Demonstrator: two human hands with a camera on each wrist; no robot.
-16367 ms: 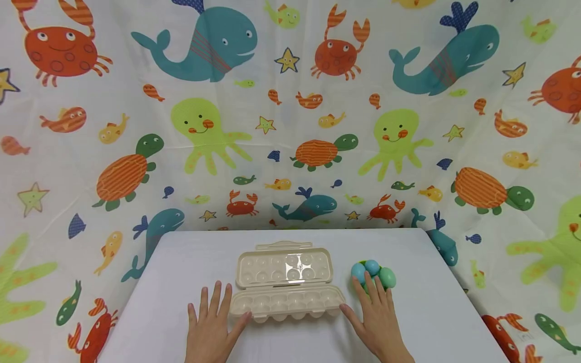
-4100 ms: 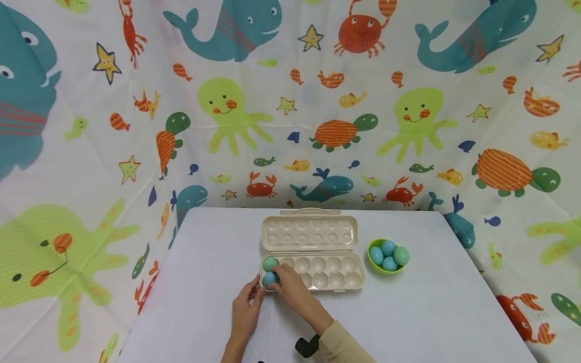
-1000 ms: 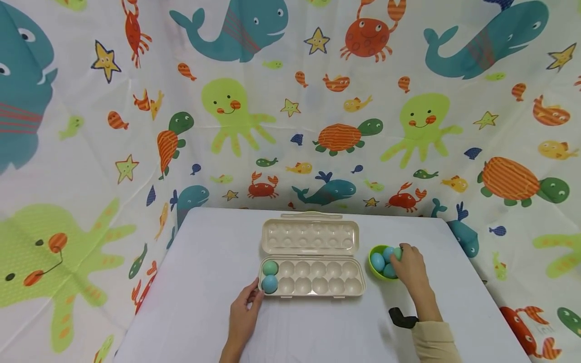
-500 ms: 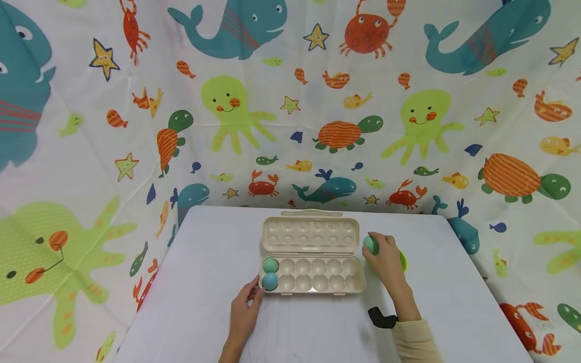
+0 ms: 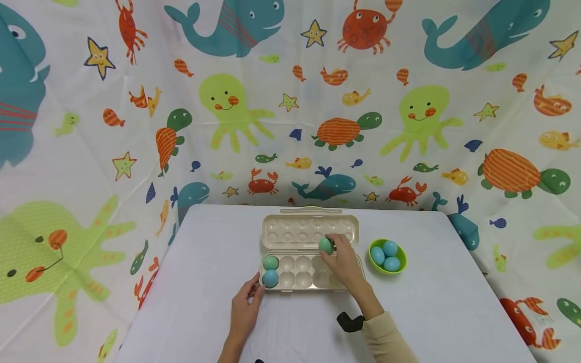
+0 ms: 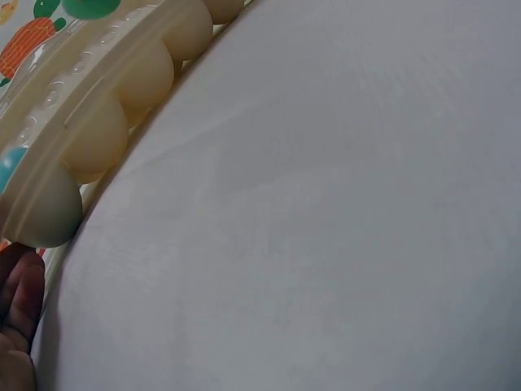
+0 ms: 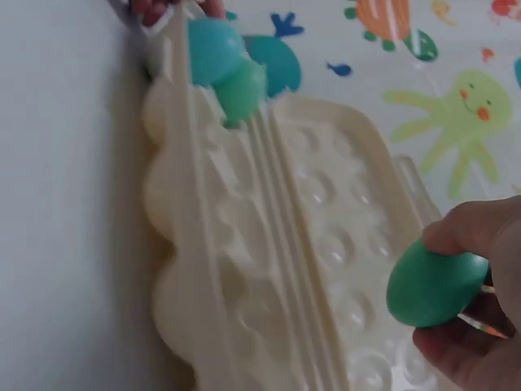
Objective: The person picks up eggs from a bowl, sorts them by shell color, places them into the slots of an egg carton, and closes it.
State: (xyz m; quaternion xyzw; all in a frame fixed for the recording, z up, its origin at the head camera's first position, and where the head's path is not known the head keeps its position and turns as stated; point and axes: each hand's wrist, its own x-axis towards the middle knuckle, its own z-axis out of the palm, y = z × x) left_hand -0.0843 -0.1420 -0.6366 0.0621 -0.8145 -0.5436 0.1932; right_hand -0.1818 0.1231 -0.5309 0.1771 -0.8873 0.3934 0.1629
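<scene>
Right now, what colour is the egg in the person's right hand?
Green. The egg held by the right hand shows best in the right wrist view.

A green egg (image 5: 325, 245) is pinched in the right hand (image 5: 346, 262) above the open cream carton (image 5: 290, 229) (two eggs (image 5: 270, 270) already sit in its left-end cups).

The egg carton (image 5: 310, 252) is cream. A green egg (image 5: 325, 245) is in the fingers; a green egg (image 5: 271, 262) and a blue egg (image 5: 270, 278) sit in the carton. The bowl (image 5: 401, 267) is lime, holding blue eggs (image 5: 390, 248). The counter (image 5: 204, 282) is white. The backdrop (image 5: 136, 101) shows teal whales, orange crabs, lime octopuses.
</scene>
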